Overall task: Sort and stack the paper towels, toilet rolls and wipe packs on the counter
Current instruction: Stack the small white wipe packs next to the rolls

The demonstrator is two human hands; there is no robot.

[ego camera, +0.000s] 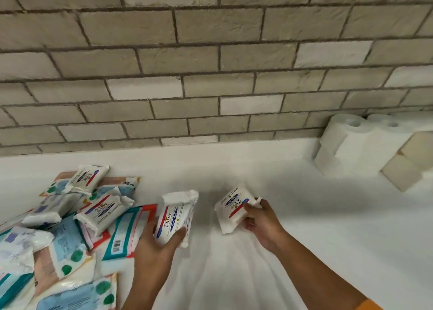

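My left hand (154, 246) grips a white Dove wipe pack (174, 216) just right of a loose pile of wipe packs (70, 220) at the left of the white counter (304, 227). A second Dove wipe pack (232, 206) is held by one edge in my right hand (260, 220), a little above the counter near its middle. Two more Dove packs (86, 178) lie on top of the pile. White toilet rolls (356, 141) stand stacked against the wall at the far right, with beige rolls (407, 164) beside them.
A grey brick wall (210, 63) runs along the back of the counter. The pile also holds larger packs with teal, red and green-dotted wrappers (124, 234). An orange sleeve (367, 306) shows at the lower right.
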